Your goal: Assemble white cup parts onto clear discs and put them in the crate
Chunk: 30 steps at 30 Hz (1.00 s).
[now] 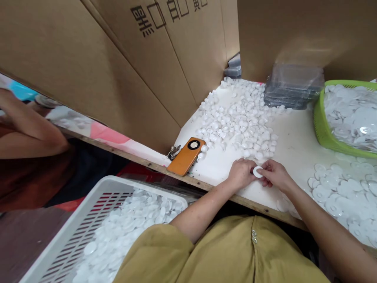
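Between my two hands, just over the table's front edge, is a small round white plastic disc (258, 171). My right hand (274, 175) pinches it from the right with thumb and fingers. From the other side my left hand (243, 173) is closed against it, its fingertips mostly hidden behind the disc. Beyond my hands spreads a heap of small white plastic caps (235, 122). To the right lies a scatter of flat, translucent white discs (341, 192), several of them overlapping.
A green basket (319, 125) of white discs stands at right, beside stacked clear plastic packs (294, 86). An orange phone (184, 159) and keys (173, 151) lie by the cardboard panel (141, 74). A white crate (108, 184) of white pieces stands below left. Another person's arm (29, 125) shows far left.
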{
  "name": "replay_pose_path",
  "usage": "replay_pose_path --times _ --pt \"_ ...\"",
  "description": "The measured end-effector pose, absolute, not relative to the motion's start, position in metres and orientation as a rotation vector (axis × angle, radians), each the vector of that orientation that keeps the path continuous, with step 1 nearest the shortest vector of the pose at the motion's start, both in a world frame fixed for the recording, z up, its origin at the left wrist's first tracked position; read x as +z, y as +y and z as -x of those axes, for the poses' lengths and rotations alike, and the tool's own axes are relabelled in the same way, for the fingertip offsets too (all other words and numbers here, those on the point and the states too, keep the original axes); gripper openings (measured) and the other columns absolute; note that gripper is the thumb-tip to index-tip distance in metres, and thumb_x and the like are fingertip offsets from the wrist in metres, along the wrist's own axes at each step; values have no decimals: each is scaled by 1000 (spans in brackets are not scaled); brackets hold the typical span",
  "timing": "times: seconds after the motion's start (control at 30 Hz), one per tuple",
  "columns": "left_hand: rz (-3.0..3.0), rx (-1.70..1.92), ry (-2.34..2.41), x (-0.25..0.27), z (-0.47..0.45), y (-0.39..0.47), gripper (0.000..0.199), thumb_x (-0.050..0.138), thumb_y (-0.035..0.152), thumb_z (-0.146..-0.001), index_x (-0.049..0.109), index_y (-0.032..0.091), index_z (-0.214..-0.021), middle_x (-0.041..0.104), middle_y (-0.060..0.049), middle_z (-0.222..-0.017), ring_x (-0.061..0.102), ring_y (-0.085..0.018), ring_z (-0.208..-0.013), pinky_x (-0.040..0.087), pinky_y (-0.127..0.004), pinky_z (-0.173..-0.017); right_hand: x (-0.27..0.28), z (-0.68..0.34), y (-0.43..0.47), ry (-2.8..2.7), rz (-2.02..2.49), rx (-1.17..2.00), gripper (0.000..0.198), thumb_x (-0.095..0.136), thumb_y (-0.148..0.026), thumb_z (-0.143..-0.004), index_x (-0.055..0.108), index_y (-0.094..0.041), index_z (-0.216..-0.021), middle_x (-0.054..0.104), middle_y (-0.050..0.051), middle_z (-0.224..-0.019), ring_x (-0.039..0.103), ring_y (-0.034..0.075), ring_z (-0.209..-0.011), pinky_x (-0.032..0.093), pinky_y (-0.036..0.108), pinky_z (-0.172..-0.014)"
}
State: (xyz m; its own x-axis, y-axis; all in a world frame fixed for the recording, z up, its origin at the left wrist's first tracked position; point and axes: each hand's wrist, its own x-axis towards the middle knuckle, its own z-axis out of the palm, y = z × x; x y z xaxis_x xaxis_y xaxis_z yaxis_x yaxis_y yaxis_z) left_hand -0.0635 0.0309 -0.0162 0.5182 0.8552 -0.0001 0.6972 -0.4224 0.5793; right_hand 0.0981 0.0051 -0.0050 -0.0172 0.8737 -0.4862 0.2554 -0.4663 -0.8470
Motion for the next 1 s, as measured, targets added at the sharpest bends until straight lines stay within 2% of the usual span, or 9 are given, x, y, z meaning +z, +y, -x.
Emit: replay_pose_path --times 0.2,0.27,0.37,0.53,0.77,0.9,1.0 --pt "-2180 395 1223 -11 68 32 24 71 41 -71 66 20 -81 68 -1 -78 59 -18 -77 41 -30 -76 0 -100 15 -1254 1808 1592 27 69 -33 -73 45 -21 -78 61 -2 -48 55 13 -35 32 17 -30" --pt "-2116 400 1126 -6 72 34 26 73 39 -69 68 21 -87 69 1 -80 60 -17 -78 41 -28 -78 2 -101 17 -1277 1801 1622 26 68 -33 -73 45 -21 -79 60 -4 -46 53 12 -32 30 16 -29" --pt "-1962 335 1072 3 74 42 32 70 41 -71 67 23 -97 69 3 -83 61 -14 -76 41 -23 -69 6 -100 21 -1276 1802 1664 26 68 -32 -73 45 -21 -80 59 -5 -45 51 12 -30 26 16 -28" --pt "-1997 22 1178 13 68 61 28 72 41 -68 65 23 -88 65 5 -73 58 -13 -65 34 -22 -56 7 -99 27 -1293 1865 1683 23 66 -29 -75 45 -22 -80 55 -7 -40 45 10 -26 23 16 -27" --pt "-2090 -64 1106 14 63 69 26 69 37 -70 62 24 -92 62 5 -74 57 -14 -66 36 -22 -57 5 -100 33 -1269 1811 1784 21 65 -22 -76 44 -21 -78 54 -7 -40 45 10 -29 28 17 -30" --pt "-2030 80 1043 13 63 59 21 62 31 -74 64 23 -93 63 3 -76 58 -15 -72 40 -22 -64 8 -101 27 -1330 1745 1728 22 65 -30 -77 45 -22 -80 56 -5 -45 47 11 -32 29 18 -32" --pt "-1950 150 1058 32 99 44 23 57 30 -77 65 20 -96 65 1 -81 58 -15 -75 42 -22 -68 14 -124 13 -1431 1746 1488 20 58 -40 -81 51 -22 -85 61 -3 -56 51 11 -39 38 22 -39"
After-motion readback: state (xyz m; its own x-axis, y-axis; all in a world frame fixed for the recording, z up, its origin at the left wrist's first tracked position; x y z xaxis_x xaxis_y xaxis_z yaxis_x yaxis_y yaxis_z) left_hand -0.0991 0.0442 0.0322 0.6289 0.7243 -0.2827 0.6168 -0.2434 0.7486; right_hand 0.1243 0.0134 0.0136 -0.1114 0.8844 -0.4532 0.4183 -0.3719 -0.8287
